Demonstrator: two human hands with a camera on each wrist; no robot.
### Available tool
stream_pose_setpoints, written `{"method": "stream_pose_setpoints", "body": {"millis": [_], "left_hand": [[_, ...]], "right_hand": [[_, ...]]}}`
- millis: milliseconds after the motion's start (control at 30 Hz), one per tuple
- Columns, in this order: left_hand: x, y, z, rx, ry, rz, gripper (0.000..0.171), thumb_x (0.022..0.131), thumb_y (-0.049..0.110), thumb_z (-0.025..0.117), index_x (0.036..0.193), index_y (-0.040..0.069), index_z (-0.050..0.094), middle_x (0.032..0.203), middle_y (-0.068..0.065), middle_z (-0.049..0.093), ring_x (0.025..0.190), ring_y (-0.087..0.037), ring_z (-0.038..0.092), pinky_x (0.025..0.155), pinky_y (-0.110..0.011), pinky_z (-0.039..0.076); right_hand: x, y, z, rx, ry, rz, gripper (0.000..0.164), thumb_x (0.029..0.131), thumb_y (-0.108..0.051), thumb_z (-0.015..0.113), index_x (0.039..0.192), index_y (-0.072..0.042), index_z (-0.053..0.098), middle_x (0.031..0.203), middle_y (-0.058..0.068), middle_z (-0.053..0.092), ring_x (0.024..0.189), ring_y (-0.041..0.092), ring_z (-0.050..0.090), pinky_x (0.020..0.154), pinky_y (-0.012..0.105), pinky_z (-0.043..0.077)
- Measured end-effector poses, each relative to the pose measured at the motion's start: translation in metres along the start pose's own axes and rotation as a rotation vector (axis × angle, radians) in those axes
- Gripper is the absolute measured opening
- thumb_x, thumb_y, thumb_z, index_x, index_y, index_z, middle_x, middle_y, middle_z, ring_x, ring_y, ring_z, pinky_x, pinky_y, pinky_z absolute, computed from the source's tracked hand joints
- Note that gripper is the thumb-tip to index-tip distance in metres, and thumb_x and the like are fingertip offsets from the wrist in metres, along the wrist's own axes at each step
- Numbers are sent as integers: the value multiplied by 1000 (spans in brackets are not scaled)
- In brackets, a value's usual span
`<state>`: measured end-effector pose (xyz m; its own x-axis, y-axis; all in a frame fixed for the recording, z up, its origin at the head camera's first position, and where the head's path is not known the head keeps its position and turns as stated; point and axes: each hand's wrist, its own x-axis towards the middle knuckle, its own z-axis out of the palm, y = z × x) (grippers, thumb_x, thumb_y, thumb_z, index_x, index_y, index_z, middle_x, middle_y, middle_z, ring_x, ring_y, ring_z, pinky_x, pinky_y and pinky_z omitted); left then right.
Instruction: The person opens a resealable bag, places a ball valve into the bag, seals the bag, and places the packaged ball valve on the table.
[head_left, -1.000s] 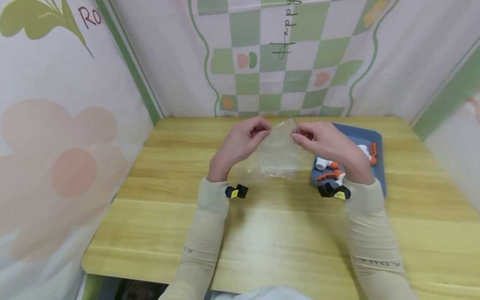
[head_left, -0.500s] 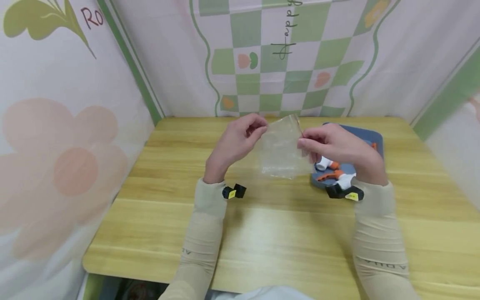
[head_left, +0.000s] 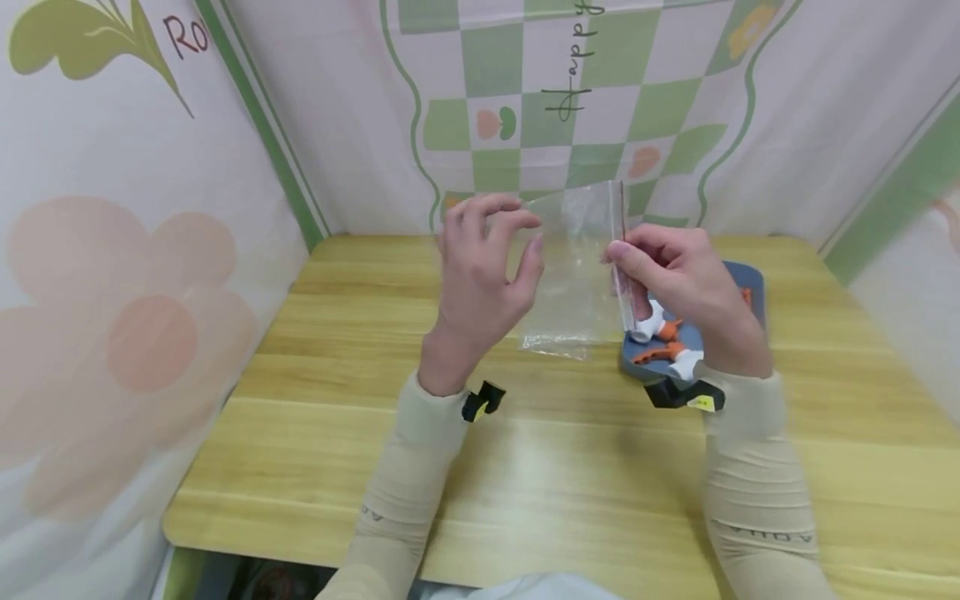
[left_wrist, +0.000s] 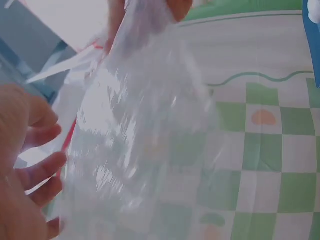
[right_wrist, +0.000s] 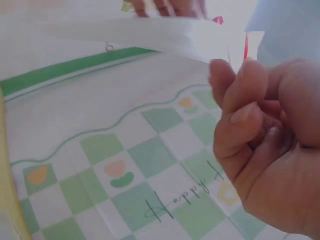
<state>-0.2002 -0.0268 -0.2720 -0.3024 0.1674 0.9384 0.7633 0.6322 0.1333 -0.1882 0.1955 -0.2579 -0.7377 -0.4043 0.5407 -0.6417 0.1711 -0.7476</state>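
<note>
Right hand (head_left: 681, 279) pinches a clear bag (head_left: 576, 267) by its edge, left hand (head_left: 482, 279) loosely spread beside it.

Your head view looks forward and down over your fingers (head_left: 517, 221). Your close wrist views share the green-and-white checked cloth (left_wrist: 265, 150) beyond them.

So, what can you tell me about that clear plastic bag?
The bag is thin, see-through, roughly rectangular, seemingly soft plastic, with crinkles and glare. A red-lined strip runs along its right edge in the head view. Nothing shows inside. The right hand pinches that edge, holding the bag up over the table; the left hand is beside it, contact unclear.
</note>
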Motion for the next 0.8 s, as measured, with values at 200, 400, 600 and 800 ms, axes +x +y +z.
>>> {"method": "stream_pose_setpoints", "body": {"millis": [200,400,600,800], "left_hand": [[0,20,4,-3,-128,73,17,88,26,59,88,9,64,94,-5,59,93,-20,50,89,-30,35],[-6,31,9,-113,-337,41,33,84,41,66,81,10,57,76,4,52,69,-7,46,64,-16,36],[-7,30,11,-184,-418,7,32,85,38,65,82,10,50,74,2,47,66,-7,43,59,-14,34],[-7,24,9,-283,-503,-7,21,91,27,59,90,7,54,79,1,50,70,-9,48,63,-13,37]], "right_hand": [[2,6,12,194,128,-136,9,88,12,52,84,16,58,57,9,54,39,16,47,37,23,38],[1,9,22,243,156,-187,9,86,9,56,82,17,57,59,8,55,41,16,50,41,23,44],[-1,4,23,195,123,-149,6,87,8,56,83,12,59,60,9,58,45,17,55,45,22,46],[-4,2,15,167,7,-63,8,89,8,50,90,9,58,70,14,62,54,20,60,47,26,48]]}}
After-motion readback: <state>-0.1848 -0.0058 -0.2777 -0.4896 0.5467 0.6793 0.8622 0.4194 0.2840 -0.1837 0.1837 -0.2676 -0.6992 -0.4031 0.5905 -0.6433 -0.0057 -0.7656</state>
